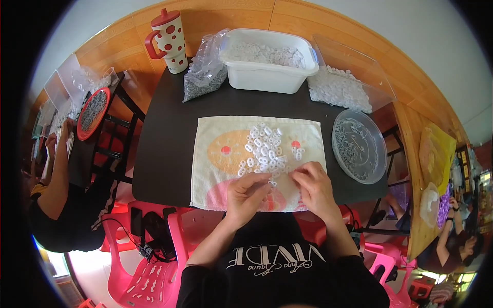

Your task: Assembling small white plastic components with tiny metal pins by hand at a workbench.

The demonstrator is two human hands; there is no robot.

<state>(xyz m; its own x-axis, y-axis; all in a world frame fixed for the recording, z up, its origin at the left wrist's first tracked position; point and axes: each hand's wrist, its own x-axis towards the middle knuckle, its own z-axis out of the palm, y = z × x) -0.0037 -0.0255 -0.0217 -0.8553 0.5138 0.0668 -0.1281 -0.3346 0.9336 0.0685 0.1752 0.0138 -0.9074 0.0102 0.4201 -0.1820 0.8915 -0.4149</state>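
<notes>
A loose pile of small white plastic pieces with holes (264, 149) lies on a patterned towel (205, 164) in front of me. At the near edge of the pile, my left hand (246, 197) is closed, thumb and fingers pinched beside one small white plastic piece (272, 183) at the fingertips. To its right my right hand (313, 187) is closed too, fingers curled and tips together. Whatever those right fingertips hold is too small or hidden to name. A few more white pieces lie just beyond the right hand.
Along the back of the dark table (164, 133) stand a dotted tumbler (172, 43), a bag of grey metal bits (205, 79), a white tub (267, 77) and a clear box of white pieces (339, 90). A round clear tray (359, 146) sits right. Other people work at both sides.
</notes>
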